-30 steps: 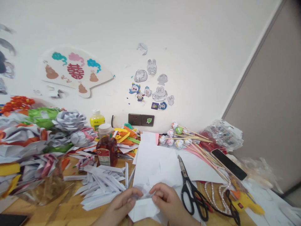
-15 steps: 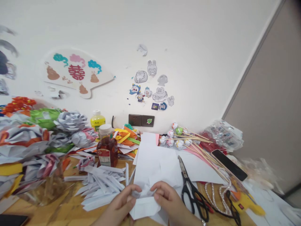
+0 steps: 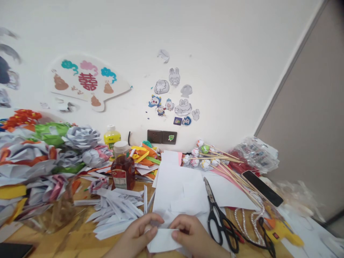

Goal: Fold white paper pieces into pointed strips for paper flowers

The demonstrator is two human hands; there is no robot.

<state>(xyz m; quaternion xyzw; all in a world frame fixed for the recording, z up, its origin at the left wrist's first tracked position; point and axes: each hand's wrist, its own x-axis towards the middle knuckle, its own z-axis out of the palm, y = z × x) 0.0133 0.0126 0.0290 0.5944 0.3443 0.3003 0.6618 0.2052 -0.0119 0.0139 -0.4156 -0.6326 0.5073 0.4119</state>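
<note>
At the near edge of the wooden table (image 3: 67, 247), the left hand (image 3: 135, 236) and the right hand (image 3: 195, 238) are both pinched on a small white paper piece (image 3: 162, 240), one at each side. The fingertips meet along its top edge, I think to press the fold flat. The paper looks thin and matte, with sharp creases. Just to the left lies a heap of folded white strips (image 3: 115, 211), narrow and pointed. The black-handled scissors (image 3: 220, 218) lie closed beside the right hand, within easy reach. Behind stands a brown plastic bottle (image 3: 123, 171), and thin wooden skewers (image 3: 228, 168) lie fanned out.
</note>
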